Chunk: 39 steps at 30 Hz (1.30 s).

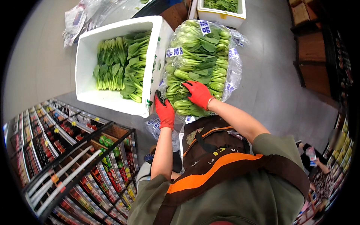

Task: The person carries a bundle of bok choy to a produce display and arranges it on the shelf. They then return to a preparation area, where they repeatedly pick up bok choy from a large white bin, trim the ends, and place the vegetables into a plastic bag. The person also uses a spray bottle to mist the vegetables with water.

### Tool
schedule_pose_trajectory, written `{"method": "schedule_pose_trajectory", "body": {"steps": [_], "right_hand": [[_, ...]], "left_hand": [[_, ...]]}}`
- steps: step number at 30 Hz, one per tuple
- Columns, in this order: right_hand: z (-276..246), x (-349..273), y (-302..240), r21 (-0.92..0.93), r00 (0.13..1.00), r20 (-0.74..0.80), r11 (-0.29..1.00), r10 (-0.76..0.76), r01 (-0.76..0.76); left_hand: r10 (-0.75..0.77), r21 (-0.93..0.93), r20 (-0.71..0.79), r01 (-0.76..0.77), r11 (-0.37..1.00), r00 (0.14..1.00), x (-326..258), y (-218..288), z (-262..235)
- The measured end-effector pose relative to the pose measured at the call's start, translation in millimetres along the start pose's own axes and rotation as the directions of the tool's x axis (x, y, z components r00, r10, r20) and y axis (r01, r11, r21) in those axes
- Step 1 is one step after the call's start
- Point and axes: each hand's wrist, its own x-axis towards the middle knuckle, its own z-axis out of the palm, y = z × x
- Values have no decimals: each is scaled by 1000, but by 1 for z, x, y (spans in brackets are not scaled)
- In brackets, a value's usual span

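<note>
A heap of green bok choy (202, 62) lies in rows on a clear plastic liner (234, 71) in front of me. My right hand (198, 93), in a red glove with black fingertips, reaches in over the near part of the heap. Its fingers and thumb close around a bok choy (182, 85), though the grip is partly hidden by leaves. At the heap's left edge is my left hand (164, 111), gloved alike. Its fingers stretch forward, slightly apart, beside the liner and the white foam box (85, 67), with nothing visible in them.
That foam box, at the left, holds more bok choy (122, 65) in rows. Another foam box (221, 18) with greens stands at the far end. Stocked shelves (90, 168) rise at lower left, wooden display stands (311, 48) at right. A person (318, 161) is at lower right.
</note>
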Motion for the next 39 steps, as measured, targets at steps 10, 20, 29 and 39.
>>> {"method": "schedule_pose_trajectory", "body": {"steps": [10, 20, 29, 39], "right_hand": [[12, 30, 9, -39, 967, 251, 998, 49, -41], [1, 53, 7, -110, 919, 388, 994, 69, -28], [-6, 41, -6, -244, 895, 442, 968, 52, 65], [12, 34, 3, -333, 886, 456, 906, -88, 261]], "left_hand": [[-201, 178, 153, 173, 969, 968, -48, 16, 3], [-258, 222, 217, 210, 952, 942, -52, 28, -4], [-441, 231, 67, 416, 880, 895, -81, 39, 13], [-460, 19, 78, 460, 887, 884, -78, 31, 13]]}}
